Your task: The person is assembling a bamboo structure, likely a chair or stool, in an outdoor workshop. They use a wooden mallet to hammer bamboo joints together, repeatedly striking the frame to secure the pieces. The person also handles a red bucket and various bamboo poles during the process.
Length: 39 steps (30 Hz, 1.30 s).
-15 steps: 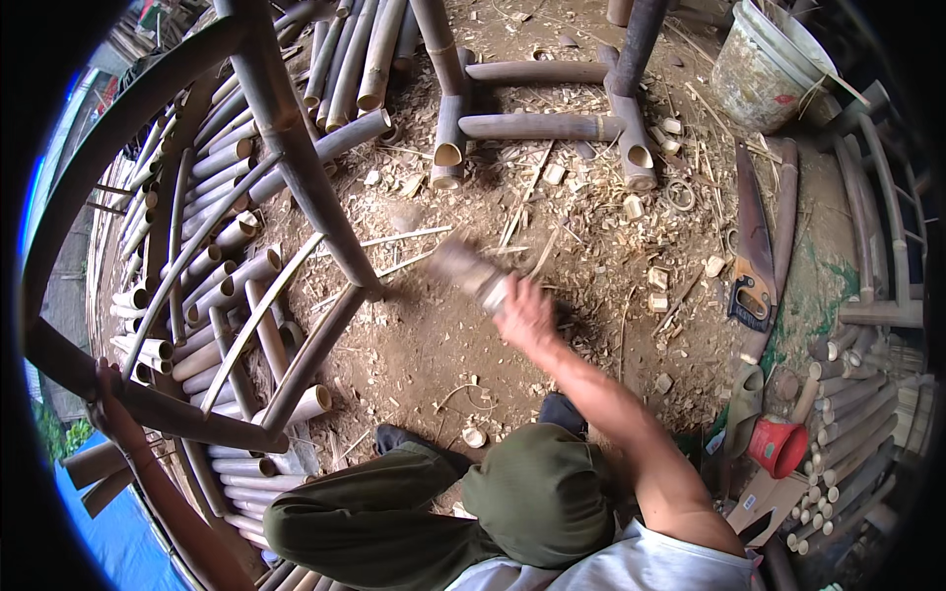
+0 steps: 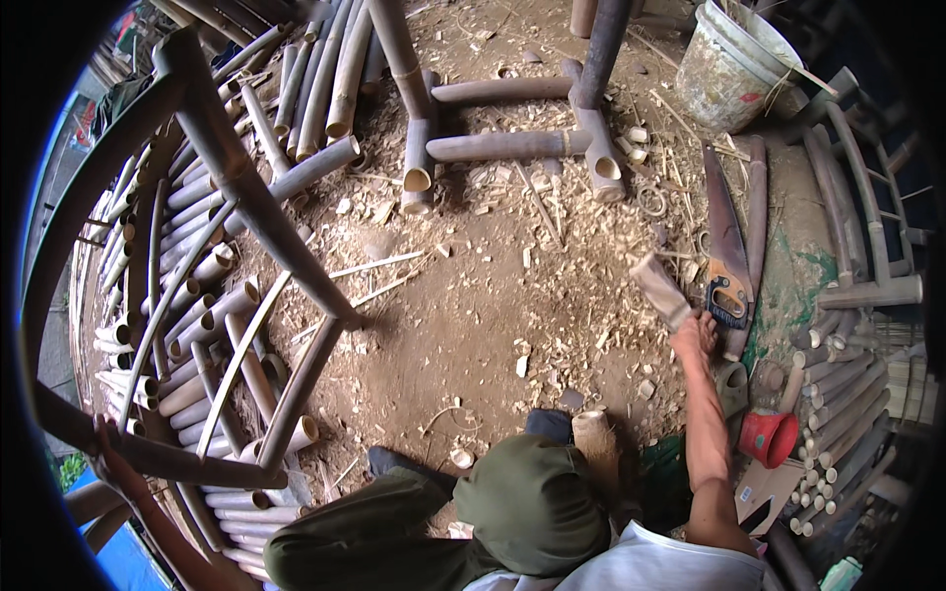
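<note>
At the end of the outstretched right arm [image 2: 709, 443], the right hand [image 2: 695, 337] has its fingers closed about the near end of a brown wooden piece [image 2: 660, 291], which slants away from the grip, ahead and to the left, low over the chip-strewn ground [image 2: 443, 330]. Just beside that hand, to its right, lies the handle of a saw [image 2: 727, 236], the blade pointing away from the body; a bamboo pole [image 2: 757, 212] runs along the saw's far side. Well ahead of the same grip stands a dirty white bucket [image 2: 724, 79], while a red container [image 2: 767, 441] sits nearer the body and to the right.

Far across to the left, the left hand [image 2: 116, 461] is wrapped on the lower rail of a tilted bamboo frame [image 2: 286, 246]; how tightly, I cannot tell. Cut bamboo lengths [image 2: 207, 264] lie stacked beyond this hand and to its right, partly behind the frame. Between the two grips, but farther out than either, stands a second bamboo frame [image 2: 507, 146], its two crossbars near the ground.
</note>
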Tool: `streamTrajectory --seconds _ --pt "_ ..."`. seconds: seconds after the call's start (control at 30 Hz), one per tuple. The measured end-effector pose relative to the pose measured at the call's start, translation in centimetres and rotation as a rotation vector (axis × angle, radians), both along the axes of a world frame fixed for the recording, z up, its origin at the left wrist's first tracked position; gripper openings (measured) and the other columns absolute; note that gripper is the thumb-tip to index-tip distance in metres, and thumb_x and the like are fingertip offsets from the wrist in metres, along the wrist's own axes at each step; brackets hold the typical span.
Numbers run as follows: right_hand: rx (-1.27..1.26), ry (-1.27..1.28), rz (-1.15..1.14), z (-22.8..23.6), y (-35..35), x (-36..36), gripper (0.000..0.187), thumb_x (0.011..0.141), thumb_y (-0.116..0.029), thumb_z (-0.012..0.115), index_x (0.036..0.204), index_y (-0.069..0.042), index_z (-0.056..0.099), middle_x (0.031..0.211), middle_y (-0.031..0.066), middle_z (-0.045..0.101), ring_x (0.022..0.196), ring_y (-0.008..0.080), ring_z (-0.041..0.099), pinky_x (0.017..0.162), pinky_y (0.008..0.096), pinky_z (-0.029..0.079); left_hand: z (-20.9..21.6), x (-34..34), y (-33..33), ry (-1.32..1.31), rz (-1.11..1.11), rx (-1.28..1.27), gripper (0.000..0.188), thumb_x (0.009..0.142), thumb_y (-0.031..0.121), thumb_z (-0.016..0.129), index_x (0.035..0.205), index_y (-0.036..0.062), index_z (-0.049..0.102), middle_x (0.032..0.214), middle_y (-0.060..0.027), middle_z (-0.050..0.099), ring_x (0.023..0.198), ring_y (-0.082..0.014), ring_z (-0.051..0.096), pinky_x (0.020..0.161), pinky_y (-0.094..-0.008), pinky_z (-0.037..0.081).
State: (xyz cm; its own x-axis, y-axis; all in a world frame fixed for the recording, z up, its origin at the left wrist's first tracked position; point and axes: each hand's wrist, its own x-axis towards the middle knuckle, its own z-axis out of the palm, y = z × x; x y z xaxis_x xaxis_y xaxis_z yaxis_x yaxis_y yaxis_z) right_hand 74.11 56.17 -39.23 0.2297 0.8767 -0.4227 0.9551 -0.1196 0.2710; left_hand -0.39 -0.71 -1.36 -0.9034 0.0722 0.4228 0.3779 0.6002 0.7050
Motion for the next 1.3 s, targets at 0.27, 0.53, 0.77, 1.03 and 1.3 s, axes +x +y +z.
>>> streamTrajectory --seconds 0.27,0.53,0.77,1.03,1.3 --pt "0.528 0.892 0.472 9.3 17.7 -15.0 0.08 0.08 -0.022 0.076 0.147 -0.004 0.037 0.143 0.0229 0.045 0.132 0.0389 0.046 0.11 0.0432 0.039 0.3 0.5 0.0 0.1 0.019 -0.166 0.037 0.103 0.022 0.044 0.13 0.0086 0.064 0.121 -0.0123 0.065 0.11 -0.021 0.062 0.101 -0.037 0.044" --pt "0.285 0.488 0.936 1.5 22.5 -39.0 0.096 0.072 -0.029 0.085 0.151 -0.013 0.033 0.149 0.0148 0.042 0.135 0.0341 0.043 0.113 0.047 0.034 0.7 4.5 3.2 0.098 0.066 0.179 0.044 0.088 0.027 0.073 0.12 -0.0011 0.062 0.105 -0.0109 0.066 0.094 -0.0185 0.065 0.08 -0.0328 0.054" --pt "0.201 0.657 1.019 -2.1 19.8 -43.0 0.078 0.073 -0.021 0.082 0.14 -0.012 0.044 0.132 0.0173 0.053 0.123 0.0386 0.049 0.106 0.0472 0.041 0.4 4.3 -3.2 0.401 -0.067 -0.462 0.038 0.096 0.004 0.055 0.133 0.0107 0.06 0.111 -0.0128 0.064 0.1 -0.0211 0.065 0.086 -0.0348 0.055" --pt "0.335 0.601 1.342 1.2 4.2 -40.4 0.076 0.075 -0.042 0.081 0.131 -0.003 0.046 0.104 0.0154 0.06 0.096 0.0254 0.058 0.07 0.0347 0.057 -0.8 7.0 -2.9 0.221 0.14 -0.055 0.028 0.092 0.025 0.067 0.104 -0.0005 0.069 0.092 -0.009 0.069 0.084 -0.014 0.064 0.081 -0.0311 0.051" --pt "0.285 0.55 1.578 4.4 -11.4 -33.0 0.079 0.079 -0.046 0.077 0.135 0.0 0.044 0.107 0.0159 0.058 0.098 0.0257 0.058 0.078 0.0368 0.054 1.1 15.8 -12.2 0.14 0.214 0.295 0.027 0.08 0.026 0.078 0.088 -0.0002 0.074 0.088 -0.0047 0.07 0.083 -0.012 0.063 0.082 -0.0316 0.049"
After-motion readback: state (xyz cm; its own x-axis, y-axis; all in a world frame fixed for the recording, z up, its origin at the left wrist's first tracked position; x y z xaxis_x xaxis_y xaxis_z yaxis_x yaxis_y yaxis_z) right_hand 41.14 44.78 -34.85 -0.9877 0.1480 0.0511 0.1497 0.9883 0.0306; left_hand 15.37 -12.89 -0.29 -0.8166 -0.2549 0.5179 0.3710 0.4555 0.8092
